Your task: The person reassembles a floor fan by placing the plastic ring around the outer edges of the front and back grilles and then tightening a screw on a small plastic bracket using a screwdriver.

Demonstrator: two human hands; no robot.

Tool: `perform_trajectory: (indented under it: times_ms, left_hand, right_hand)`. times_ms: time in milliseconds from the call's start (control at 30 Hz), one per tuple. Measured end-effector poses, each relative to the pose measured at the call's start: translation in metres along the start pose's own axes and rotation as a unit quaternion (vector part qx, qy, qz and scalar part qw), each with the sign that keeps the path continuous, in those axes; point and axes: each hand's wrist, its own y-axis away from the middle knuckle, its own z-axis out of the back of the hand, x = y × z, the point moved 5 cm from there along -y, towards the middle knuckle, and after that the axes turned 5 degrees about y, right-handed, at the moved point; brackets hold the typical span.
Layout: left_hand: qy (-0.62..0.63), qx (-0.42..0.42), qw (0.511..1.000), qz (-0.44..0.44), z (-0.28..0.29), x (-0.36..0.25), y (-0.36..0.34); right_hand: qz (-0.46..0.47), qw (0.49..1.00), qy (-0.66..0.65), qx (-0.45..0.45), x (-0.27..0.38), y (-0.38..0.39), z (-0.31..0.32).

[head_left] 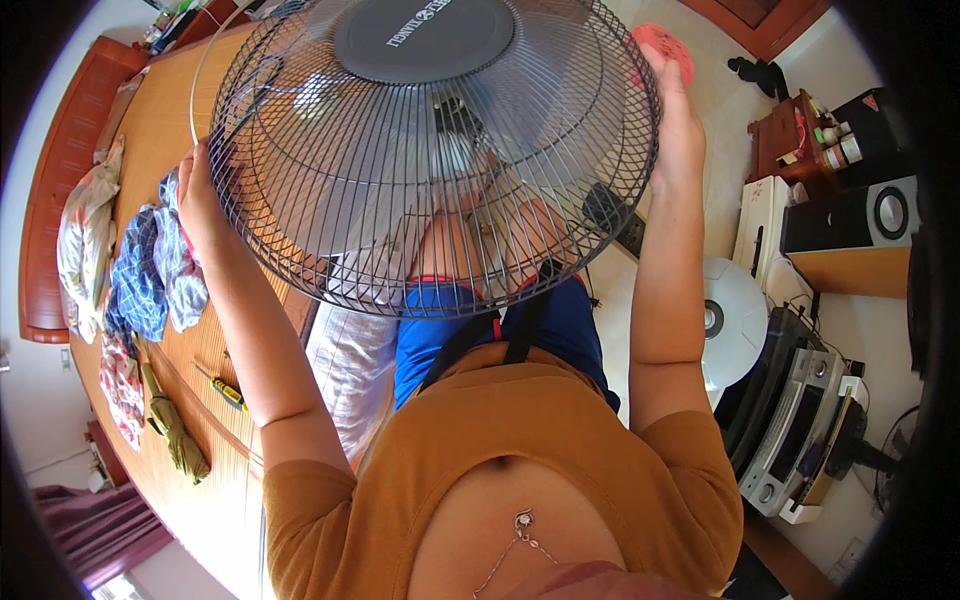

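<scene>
A round black wire fan guard (pixel 470 262) with a dark round centre cap (pixel 425 38) is held up in front of me over my lap. Grey see-through fan blades (pixel 350 150) show behind its wires. My left hand (pixel 200 200) grips the guard's left rim; a thin pale band (pixel 195 90) runs upward from that hand. At the opposite rim, my right hand (pixel 678 125) holds the guard with fingers along its outer side. The fingertips of both hands are partly hidden.
To the left, a bed with a slatted mat (pixel 190 370) bears crumpled clothes (pixel 150 260), a folded umbrella (pixel 178 435) and a yellow-black screwdriver (pixel 228 392). At right are a silver round base (pixel 730 320), a speaker (pixel 850 228), a stereo unit (pixel 795 430) and a pink round object (pixel 672 52).
</scene>
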Motion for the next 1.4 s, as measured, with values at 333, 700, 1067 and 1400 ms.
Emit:
perform_trajectory:
  times_ms: [333, 700, 1067, 1400]
  left_hand:
    - [0.233, 0.047, 0.970, 0.056, -0.008, 0.008, -0.001]
    - [0.266, 0.056, 0.959, 0.073, -0.006, 0.012, 0.001]
    - [0.239, 0.036, 0.968, 0.069, -0.003, 0.012, -0.001]
    - [0.223, 0.021, 0.973, 0.062, -0.010, 0.000, -0.005]
  right_hand:
    - [0.026, 0.998, -0.047, -0.027, 0.015, 0.018, -0.010]
    - [0.006, 0.997, -0.071, 0.006, 0.012, 0.019, -0.011]
    - [0.011, 0.998, -0.058, -0.010, 0.006, 0.010, -0.006]
    - [0.006, 0.998, -0.061, -0.005, -0.006, -0.005, 0.002]
